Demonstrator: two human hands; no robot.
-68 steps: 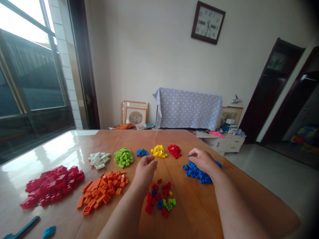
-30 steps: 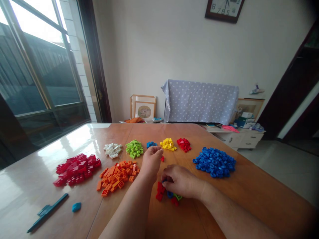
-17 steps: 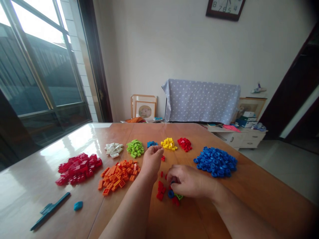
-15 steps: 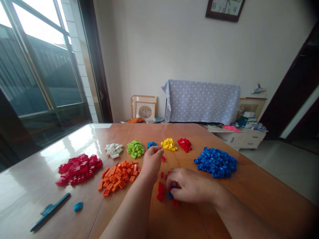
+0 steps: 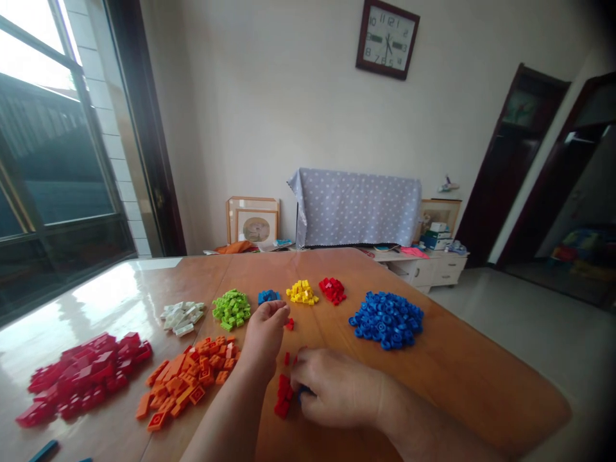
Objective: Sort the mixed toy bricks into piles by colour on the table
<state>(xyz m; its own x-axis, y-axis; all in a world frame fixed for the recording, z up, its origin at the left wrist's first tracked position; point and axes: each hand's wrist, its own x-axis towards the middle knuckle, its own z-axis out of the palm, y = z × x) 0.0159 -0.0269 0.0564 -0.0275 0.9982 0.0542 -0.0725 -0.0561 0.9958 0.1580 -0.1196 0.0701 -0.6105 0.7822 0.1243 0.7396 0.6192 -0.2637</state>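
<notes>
"Numerals, where?"
"On the square, dark-framed wall clock (image 5: 387, 40), 10, 11, 12, above the pile of blue round plastic pieces (image 5: 386, 319)."
"Right hand (image 5: 337, 385)?"
"Left of that pile and nearer, half curled over a partly hidden blue plastic piece (image 5: 302, 393) beside red plastic bricks (image 5: 283, 396); grip cannot be told."
"Left hand (image 5: 265, 324)?"
"Farther left of the pile, thumb and forefinger drawn together; whether holding anything, likewise."

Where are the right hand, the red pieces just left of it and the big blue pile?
Right hand (image 5: 335, 387), head view: back of the hand.
Red pieces (image 5: 283, 398), head view: middle of the cluster.
Big blue pile (image 5: 386, 320), head view: middle of the heap.
</notes>
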